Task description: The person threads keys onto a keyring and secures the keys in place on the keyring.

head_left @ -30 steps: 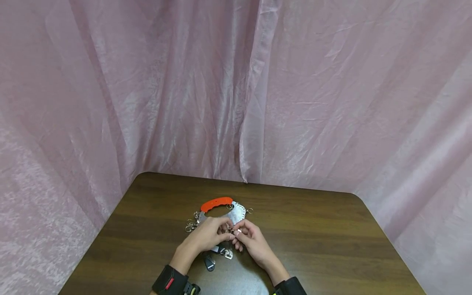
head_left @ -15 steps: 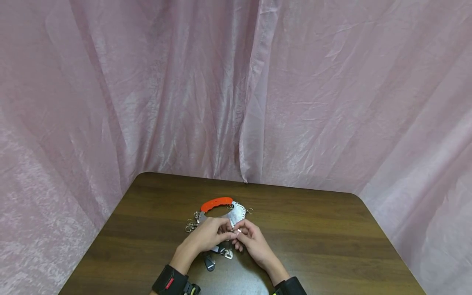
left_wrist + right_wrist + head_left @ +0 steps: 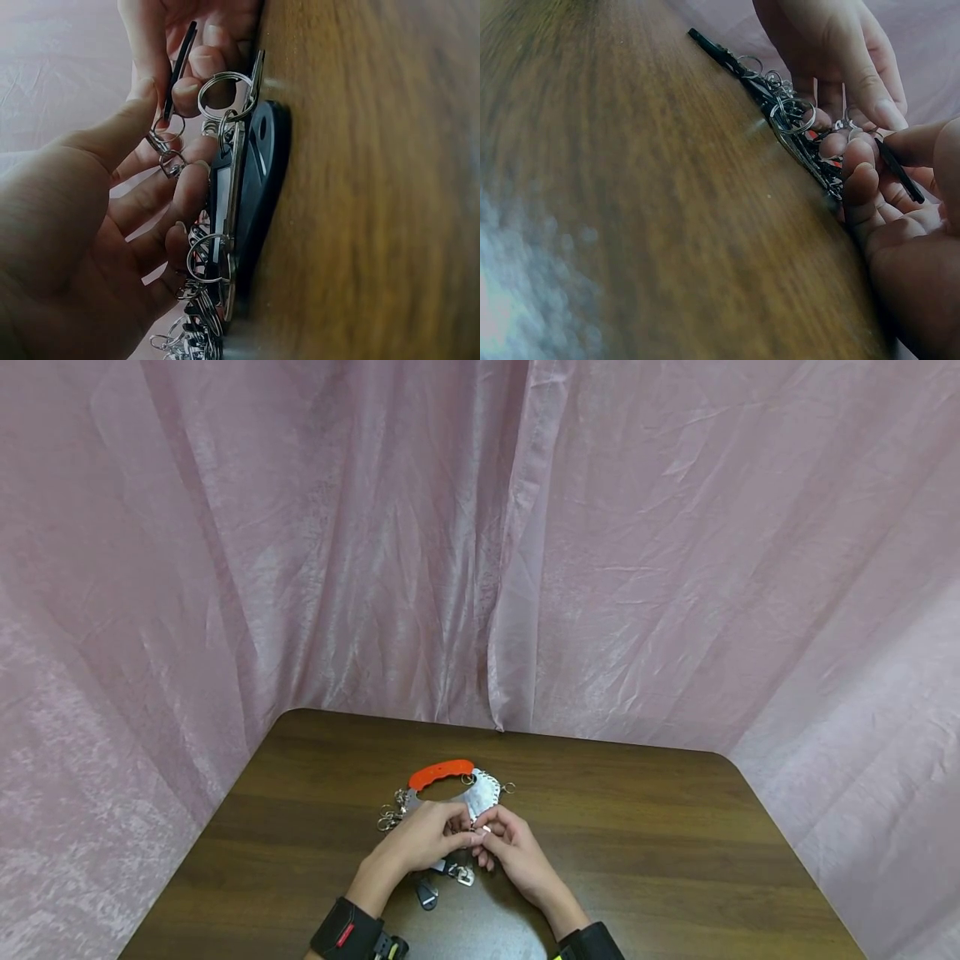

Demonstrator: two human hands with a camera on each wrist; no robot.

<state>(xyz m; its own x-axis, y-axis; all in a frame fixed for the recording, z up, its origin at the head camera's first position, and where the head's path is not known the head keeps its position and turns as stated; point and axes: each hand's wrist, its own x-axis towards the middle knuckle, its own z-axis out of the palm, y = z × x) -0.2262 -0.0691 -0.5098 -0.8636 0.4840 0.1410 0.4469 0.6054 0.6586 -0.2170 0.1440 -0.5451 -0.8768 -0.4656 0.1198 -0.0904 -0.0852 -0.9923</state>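
My left hand [image 3: 420, 839] pinches a small metal key ring [image 3: 178, 127] between thumb and fingers. My right hand [image 3: 517, 852] holds a thin black key tag [image 3: 180, 71] by its flat sides, and the small ring joins its end. Both hands' fingertips meet in front of a curved metal key holder with an orange grip [image 3: 441, 772] and a silver plate [image 3: 483, 793]. Under the hands lie more black tags [image 3: 427, 893] and split rings [image 3: 791, 116]. In the head view the fingers hide the ring itself.
More rings and clips [image 3: 392, 814] cluster at the holder's left side, and a loose-hanging ring [image 3: 508, 788] sticks out at its right. Everything lies on a brown wooden table [image 3: 660, 843]. Pink curtains [image 3: 420, 543] hang behind it.
My left thumb has shifted slightly right, up against the right fingertips, covering the gap where metal showed before. The key holder and the tags on the table stay put.
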